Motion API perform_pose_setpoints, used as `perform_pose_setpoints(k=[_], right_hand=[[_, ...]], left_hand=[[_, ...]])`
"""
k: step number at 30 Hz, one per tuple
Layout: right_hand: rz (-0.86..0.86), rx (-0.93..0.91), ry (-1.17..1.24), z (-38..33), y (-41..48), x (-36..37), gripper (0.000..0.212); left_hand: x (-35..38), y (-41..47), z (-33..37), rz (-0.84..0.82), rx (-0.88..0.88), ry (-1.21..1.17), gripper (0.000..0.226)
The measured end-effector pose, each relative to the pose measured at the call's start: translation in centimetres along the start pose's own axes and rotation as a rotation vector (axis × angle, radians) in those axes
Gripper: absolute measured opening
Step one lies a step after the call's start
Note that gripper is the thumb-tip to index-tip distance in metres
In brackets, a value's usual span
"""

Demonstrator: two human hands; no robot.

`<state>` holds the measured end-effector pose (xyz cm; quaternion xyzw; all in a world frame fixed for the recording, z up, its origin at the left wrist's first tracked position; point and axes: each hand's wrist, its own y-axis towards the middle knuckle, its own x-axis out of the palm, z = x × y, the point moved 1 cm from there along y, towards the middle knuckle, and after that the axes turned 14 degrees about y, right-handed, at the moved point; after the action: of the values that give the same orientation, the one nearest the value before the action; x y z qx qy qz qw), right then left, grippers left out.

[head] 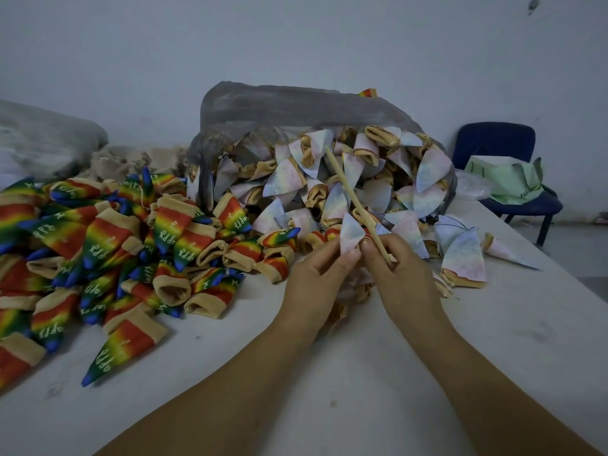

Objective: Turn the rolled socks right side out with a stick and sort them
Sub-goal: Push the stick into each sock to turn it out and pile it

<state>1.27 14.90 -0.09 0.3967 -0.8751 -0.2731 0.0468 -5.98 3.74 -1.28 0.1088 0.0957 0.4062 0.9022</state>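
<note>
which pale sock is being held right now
The pale sock pinched in the left hand, against the stick that the right hand grips; the others lie in the bag or on the table.

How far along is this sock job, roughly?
Done: a big heap of rainbow socks lies colour-side out on the left. In hand: the left hand pinches one pale rolled sock while the right hand holds the stick against it. Left: the plastic bag is full of pale socks, with a few spilled beside it. Probably around half remains.
</note>
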Motion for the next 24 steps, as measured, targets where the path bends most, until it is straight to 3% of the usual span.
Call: perform_pose_setpoints(k=[6, 13, 16, 19, 24], right_hand=[[-0.115, 0.044, -0.095, 0.4, -0.2, 0.7, 0.014], [-0.006, -0.054, -0.278, 0.2, 0.0, 1.1, 0.032], [-0.014, -0.07, -0.21, -0.1, 0.0, 1.4, 0.03], [-0.026, -0.05, -0.129, -0.4, -0.2, 1.9, 0.03], [-0.029, 0.211, 0.202, -0.1, 0.0, 1.6, 0.023]], left_hand=[[-0.4, 0.3, -0.4, 0.133, -0.053, 0.027, 0.021], [-0.2, 0.5, 0.1, 0.19, -0.18, -0.027, 0.015], [-0.4, 0.6, 0.3, 0.11, -0.244, -0.255, 0.026], [-0.4, 0.8, 0.7, -0.037, -0.323, -0.52, 0.024], [-0.1, 0.9, 0.7, -0.11, -0.274, -0.562, 0.032]])
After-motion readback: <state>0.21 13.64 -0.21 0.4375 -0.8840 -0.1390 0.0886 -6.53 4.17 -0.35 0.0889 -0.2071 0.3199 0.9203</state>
